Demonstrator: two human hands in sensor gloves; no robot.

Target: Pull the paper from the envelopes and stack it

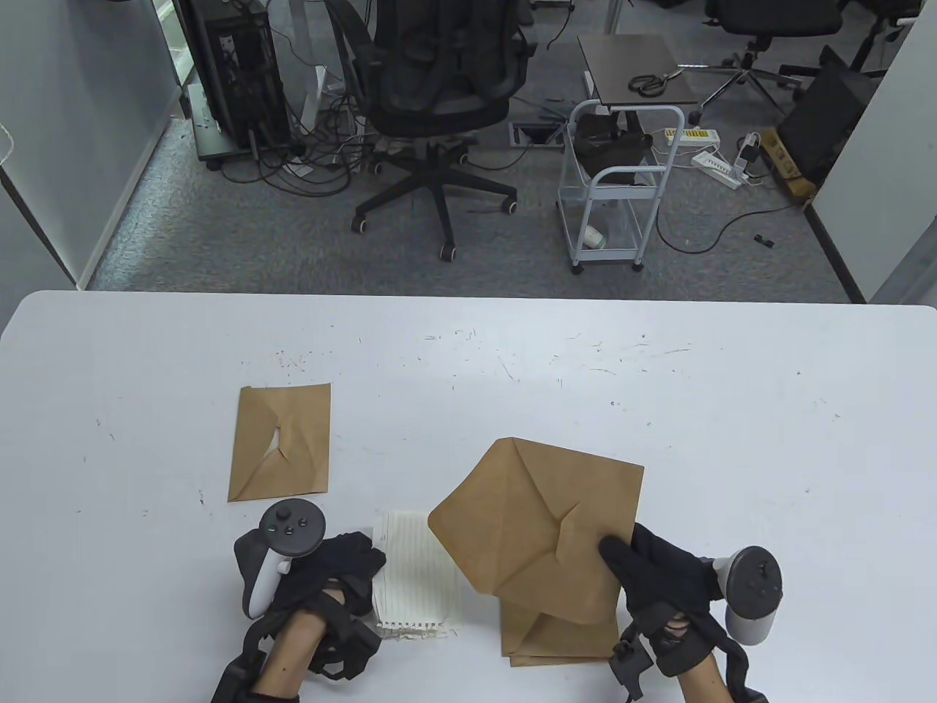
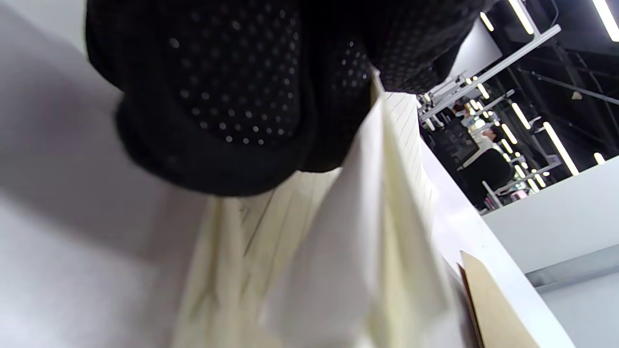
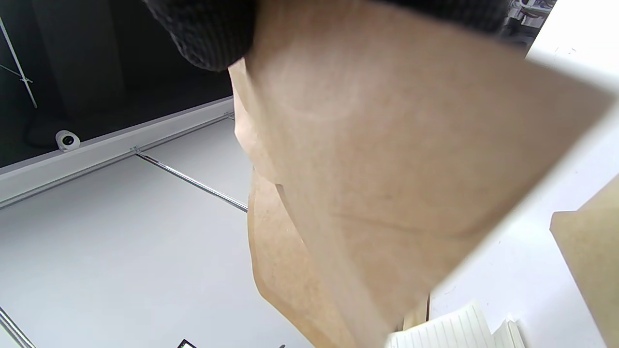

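On the white table (image 1: 659,381), far left: a flat brown paper envelope (image 1: 280,443) with a torn slit at its middle, lying apart from both hands. Just below and right of it, the left hand (image 1: 322,578), black-gloved, tracker on its back, resting on the left edge of a stack of cream lined paper sheets (image 1: 413,575) near the table's front edge; from the left wrist view, gloved fingers (image 2: 217,96) pinching the sheets' upper edge, grip narrow on the paper. Further right, a large brown paper envelope with its flap open (image 1: 542,527), lifted and tilted, overlapping the stack's right edge, above more brown envelopes lying flat (image 1: 545,641). At its lower right corner, the right hand (image 1: 662,575), grip closed on that envelope, thumb on top. Right wrist view filled by the envelope's underside.
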